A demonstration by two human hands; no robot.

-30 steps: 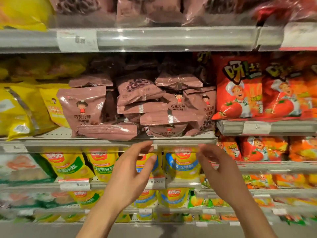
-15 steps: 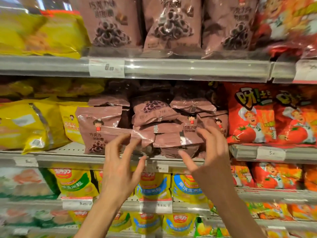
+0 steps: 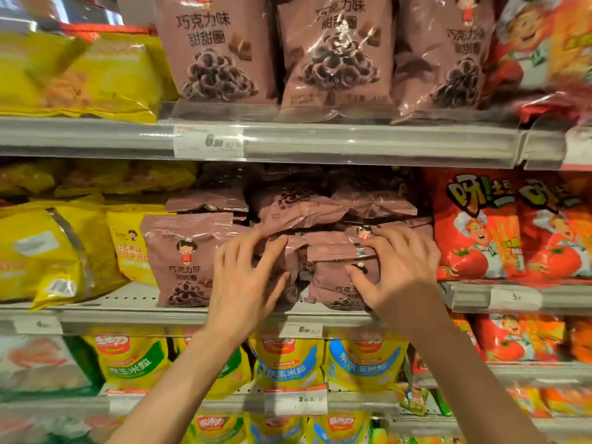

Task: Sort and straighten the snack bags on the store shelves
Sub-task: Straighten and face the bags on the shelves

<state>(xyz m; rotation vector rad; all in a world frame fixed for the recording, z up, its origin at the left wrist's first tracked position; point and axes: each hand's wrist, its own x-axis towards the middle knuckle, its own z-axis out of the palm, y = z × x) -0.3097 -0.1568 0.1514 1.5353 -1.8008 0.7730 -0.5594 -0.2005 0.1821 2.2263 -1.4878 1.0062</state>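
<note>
Both hands, left (image 3: 246, 283) and right (image 3: 395, 270), now reach our shelf (image 3: 128, 315), fingers spread, pressing the jumbled brown bags (image 3: 333, 251); straightening starts.

This is a shop aisle: tiered metal shelves (image 3: 96, 136) carry clear strips with a printed price tag (image 3: 208, 144) reading 6.90; packaged snacks stand in rows by kind; brown bags (image 3: 217, 49), yellow bags (image 3: 80, 75), red bags (image 3: 480, 225).
</note>
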